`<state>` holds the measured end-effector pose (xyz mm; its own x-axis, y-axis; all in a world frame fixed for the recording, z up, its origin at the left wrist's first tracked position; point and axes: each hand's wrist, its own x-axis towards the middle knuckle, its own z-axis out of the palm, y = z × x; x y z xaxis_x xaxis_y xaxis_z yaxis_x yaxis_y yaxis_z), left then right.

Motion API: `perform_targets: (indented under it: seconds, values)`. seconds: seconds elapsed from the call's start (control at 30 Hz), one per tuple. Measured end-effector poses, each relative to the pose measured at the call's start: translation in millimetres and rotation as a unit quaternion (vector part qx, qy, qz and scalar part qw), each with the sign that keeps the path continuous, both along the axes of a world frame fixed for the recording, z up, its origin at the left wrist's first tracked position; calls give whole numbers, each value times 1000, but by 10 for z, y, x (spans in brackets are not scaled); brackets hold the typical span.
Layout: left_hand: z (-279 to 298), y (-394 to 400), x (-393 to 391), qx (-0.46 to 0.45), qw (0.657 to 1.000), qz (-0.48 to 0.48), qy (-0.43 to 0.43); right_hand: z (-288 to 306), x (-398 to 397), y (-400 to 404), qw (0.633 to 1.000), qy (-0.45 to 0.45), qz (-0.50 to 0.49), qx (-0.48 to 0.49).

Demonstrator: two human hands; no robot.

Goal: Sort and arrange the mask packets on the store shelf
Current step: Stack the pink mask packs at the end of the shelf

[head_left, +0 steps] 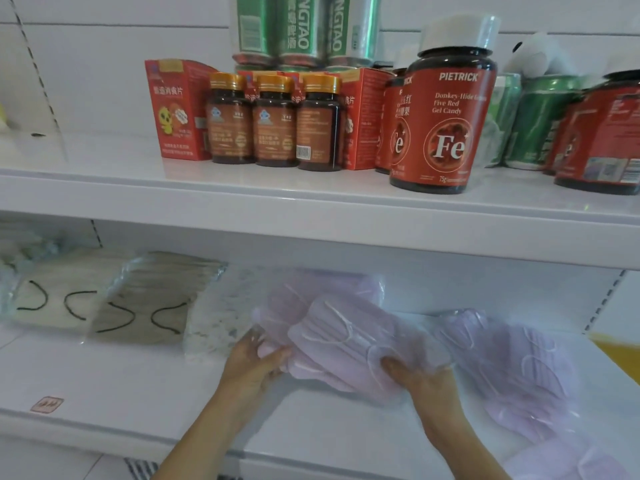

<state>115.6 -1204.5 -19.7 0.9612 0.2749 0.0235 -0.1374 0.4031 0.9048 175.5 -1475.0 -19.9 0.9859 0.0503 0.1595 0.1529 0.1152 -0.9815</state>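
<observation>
On the lower white shelf (104,372) both my hands grip one lilac mask packet (346,344) in clear plastic. My left hand (256,358) holds its left end, my right hand (415,375) its right end. Under and behind it lies another lilac packet (329,289). More lilac packets (512,362) lie to the right, one (575,462) at the front right corner. To the left lie a white speckled packet (218,313), a grey-brown packet (152,299) and a beige packet (52,299), the last two with black ear loops.
The upper shelf (242,192) carries brown pill bottles (273,123), red boxes (173,109), large red-labelled jars (443,123) and green beer cans (304,26). A small sticker (46,404) sits near the lower shelf's front edge. A yellow surface (620,355) shows at the far right.
</observation>
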Motion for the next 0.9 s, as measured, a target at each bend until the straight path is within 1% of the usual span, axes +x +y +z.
perform_targets:
  seconds: [0.07,0.13,0.17,0.2,0.27,0.33,0.37,0.4,0.47,0.5,0.53,0.57,0.63,0.67,0.7,0.77,0.8,0.9]
  values:
    - [34,199,-55,79,996,-46,-17,17,-19,-15,999,-31,-7,-19]
    - [91,320,-124,162,981,-107,-21,9,-35,-15,999,-44,-12,-20]
    - [102,324,-137,194,974,-115,-22,-8,-35,-8,999,-43,-16,-17]
    - [102,294,-128,219,969,-111,-22,-23,-45,15,999,-39,-19,-9]
    - [114,125,-96,252,966,-59,-10,-113,-29,45,999,-39,-17,-12]
    - [108,7,-69,258,966,1,-8,-165,-15,40,999,-44,-14,-18]
    - [117,9,-61,256,967,14,-17,-164,-11,12,998,-53,-5,-35]
    - [90,74,-50,266,964,-3,-30,-143,-13,-25,996,-64,11,-61]
    - [25,213,-82,312,946,-82,-45,-148,4,-129,984,-92,62,-138]
    - [-36,290,-89,326,937,-117,-43,-179,11,-176,980,-98,70,-160]
    - [-87,312,-113,319,938,-133,-27,-195,4,-202,979,-104,55,-166]
    - [-160,326,-93,294,946,-138,-10,-226,7,-221,979,-110,36,-167]
    - [-249,335,-55,271,952,-142,22,-256,-3,-184,980,-101,14,-173]
    - [-310,338,-18,273,952,-130,36,-253,-16,-150,980,-87,0,-176]
    - [-341,298,1,277,950,-141,32,-261,-21,-125,982,-81,-8,-173]
    - [-338,181,-75,343,925,-163,-3,-282,-2,-115,983,-72,-16,-167]
    - [-312,111,-113,370,917,-146,-20,-288,12,-117,984,-68,-9,-167]
    - [-223,4,-61,355,933,-42,-52,-200,-18,-103,983,-69,54,-158]
